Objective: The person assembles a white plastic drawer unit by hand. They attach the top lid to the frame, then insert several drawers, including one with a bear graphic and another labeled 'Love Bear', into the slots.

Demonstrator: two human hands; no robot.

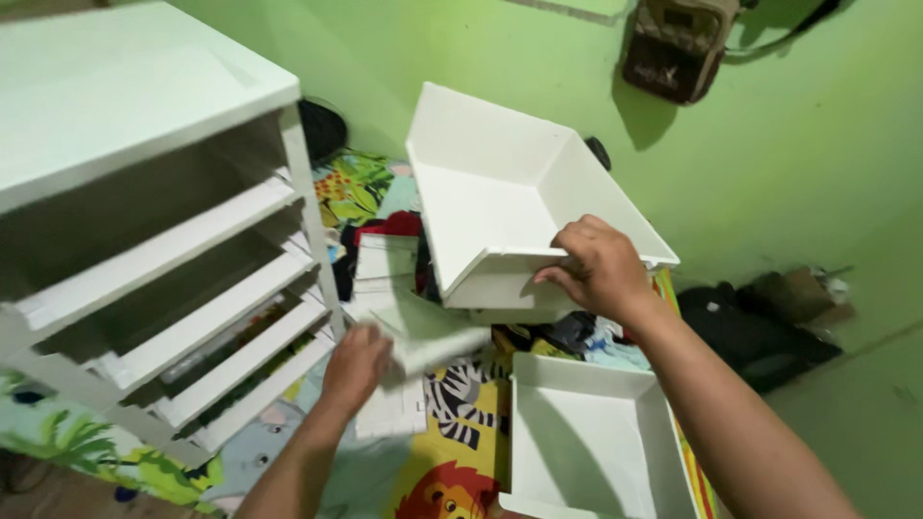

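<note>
My right hand [601,269] grips the near rim of a white plastic drawer [490,183], which is lifted and tilted with its open side toward me. My left hand [354,365] holds a blurred white flat piece [433,336] just below that drawer. A second white drawer [586,437] lies on the floor under my right forearm, open side up. To the left stands a white drawer frame [144,192] with several empty slots.
A colourful animal-print mat [452,471] covers the floor. Loose white sheets [385,264] and clothes lie behind the drawers. A dark bag and clutter [760,327] sit by the green wall at right. A brown pouch [678,43] hangs on the wall.
</note>
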